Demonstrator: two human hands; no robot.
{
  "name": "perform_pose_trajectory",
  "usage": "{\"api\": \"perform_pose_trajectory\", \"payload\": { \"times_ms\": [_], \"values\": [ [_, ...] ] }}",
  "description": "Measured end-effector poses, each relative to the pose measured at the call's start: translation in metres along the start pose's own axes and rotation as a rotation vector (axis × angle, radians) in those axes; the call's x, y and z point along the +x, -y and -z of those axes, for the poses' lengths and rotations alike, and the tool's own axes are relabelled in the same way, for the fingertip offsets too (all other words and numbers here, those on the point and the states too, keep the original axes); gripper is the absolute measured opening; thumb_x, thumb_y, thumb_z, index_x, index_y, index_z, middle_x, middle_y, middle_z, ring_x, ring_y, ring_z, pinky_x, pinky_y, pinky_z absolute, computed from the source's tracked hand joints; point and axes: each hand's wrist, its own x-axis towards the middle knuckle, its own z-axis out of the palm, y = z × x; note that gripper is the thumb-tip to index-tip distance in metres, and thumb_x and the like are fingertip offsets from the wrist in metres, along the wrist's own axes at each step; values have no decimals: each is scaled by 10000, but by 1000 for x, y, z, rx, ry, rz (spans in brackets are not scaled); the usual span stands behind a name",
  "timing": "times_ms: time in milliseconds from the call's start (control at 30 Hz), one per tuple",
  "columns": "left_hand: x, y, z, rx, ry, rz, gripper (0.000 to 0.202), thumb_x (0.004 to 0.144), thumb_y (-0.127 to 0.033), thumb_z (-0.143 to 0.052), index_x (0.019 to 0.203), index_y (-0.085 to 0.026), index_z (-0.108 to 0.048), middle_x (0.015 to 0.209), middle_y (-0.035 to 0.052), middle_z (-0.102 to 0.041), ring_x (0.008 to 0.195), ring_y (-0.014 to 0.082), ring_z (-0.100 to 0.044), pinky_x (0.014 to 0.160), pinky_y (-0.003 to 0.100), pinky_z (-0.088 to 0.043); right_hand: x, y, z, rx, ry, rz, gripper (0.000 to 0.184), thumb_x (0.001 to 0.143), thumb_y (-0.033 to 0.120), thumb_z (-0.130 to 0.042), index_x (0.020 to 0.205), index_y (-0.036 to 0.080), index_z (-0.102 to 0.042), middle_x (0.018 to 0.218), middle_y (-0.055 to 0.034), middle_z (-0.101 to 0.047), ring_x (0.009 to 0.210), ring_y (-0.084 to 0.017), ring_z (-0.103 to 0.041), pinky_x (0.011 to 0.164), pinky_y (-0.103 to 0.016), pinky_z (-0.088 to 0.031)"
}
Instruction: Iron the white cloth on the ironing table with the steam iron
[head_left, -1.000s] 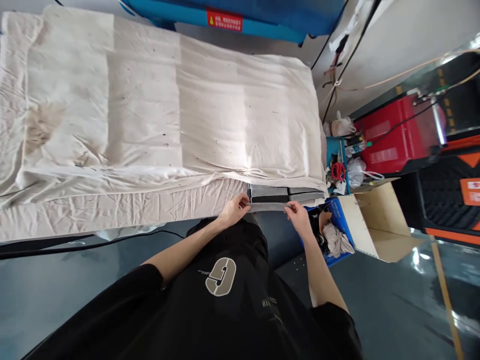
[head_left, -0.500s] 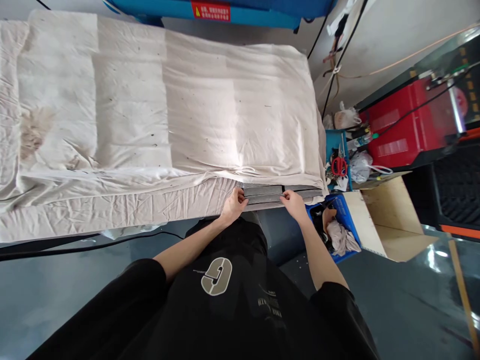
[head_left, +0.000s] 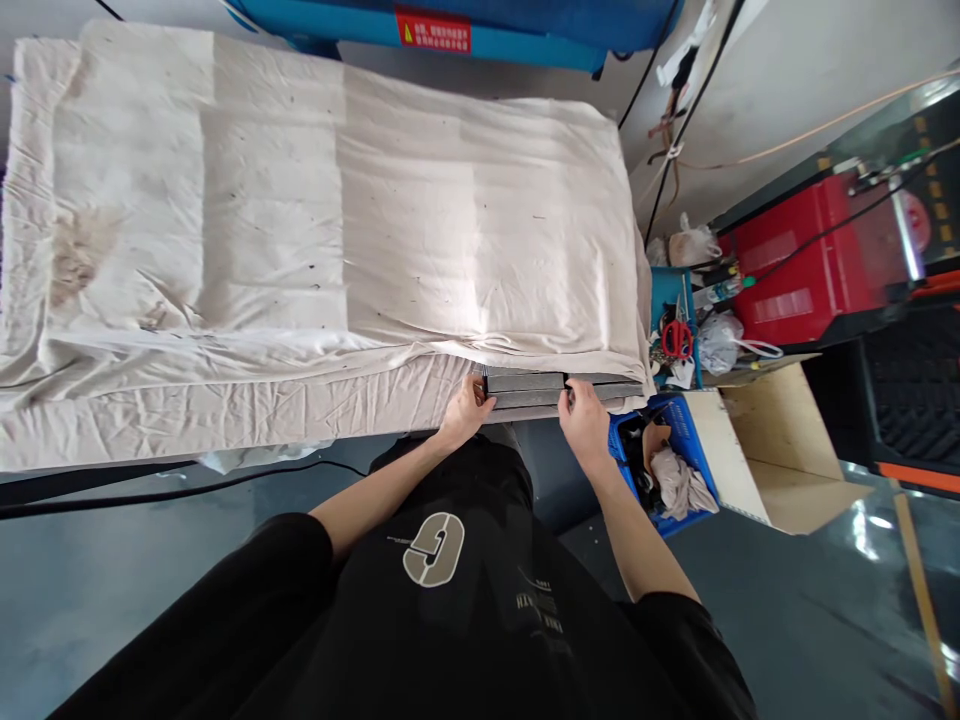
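Several flat grey bars (head_left: 525,382) lie side by side at the table's near edge, partly under a cream cloth (head_left: 405,210). My left hand (head_left: 466,408) is closed, its thumb and fingers at the left end of the front grey bar (head_left: 525,398). At that bar's right end is my right hand (head_left: 583,418), also closed, with the index finger bent over the gap before the neighbouring bars. The undersides of the bars and some of my fingertips are hidden.
Right of the table stand a blue basket (head_left: 690,440) with crumpled cloth, an opened cardboard box (head_left: 787,440) and a red machine (head_left: 810,250). Red-handled scissors (head_left: 677,340) lie in a teal bin. A blue machine (head_left: 525,40) is behind the table.
My right hand has turned slightly, with its fingers more curled at the bar's end. My left hand stays at the left end. The view has shifted a little.
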Motion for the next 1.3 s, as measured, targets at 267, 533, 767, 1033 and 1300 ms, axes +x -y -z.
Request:
{"api": "perform_pose_trajectory", "payload": {
  "times_ms": [267, 533, 767, 1033, 1300],
  "values": [
    [-30, -8, 0, 563, 126, -709, 653, 934, -175, -477, 1578, -85, -430, 1676, 178, -372, 1600, 316, -266, 1322, 553, -200, -37, 2, -56, -95, -77, 430, 574, 1080, 375, -392, 1563, 70, -448, 1654, -205, -411, 1575, -317, -315, 1270, -536, -292],
    [-24, 13, -4, 813, 208, -702, 713, 962, -196, -410, 1647, -46, -282, 1733, 181, -170, 1630, 330, -119, 1321, 637, -124, -41, -8, -87, -112, -67, 431, 648, 1081, 373, -388, 1649, 74, -304, 1705, -205, -303, 1627, -299, -171, 1304, -580, -183],
    [-20, 18, -6, 805, 255, -689, 751, 933, -159, -394, 1661, -61, -239, 1738, 155, -125, 1633, 298, -72, 1322, 637, -105, -38, -13, -98, -134, -85, 430, 629, 1083, 363, -386, 1642, 81, -323, 1695, -197, -332, 1618, -293, -208, 1303, -576, -183],
    [-25, 13, 2, 773, 221, -758, 785, 904, -173, -446, 1659, -66, -258, 1744, 149, -128, 1634, 316, -78, 1322, 642, -86, -41, -11, -80, -136, -151, 481, 676, 1069, 363, -398, 1672, 107, -232, 1698, -191, -334, 1620, -290, -204, 1301, -578, -202],
    [-35, -13, 3, 698, 189, -840, 725, 900, -177, -479, 1614, -90, -388, 1716, 145, -290, 1627, 300, -177, 1342, 557, -125, -47, -68, -56, -159, -327, 193, 652, 1078, 372, -319, 1679, 134, -233, 1681, -206, -354, 1599, -326, -244, 1268, -631, -207]
  ]
}}
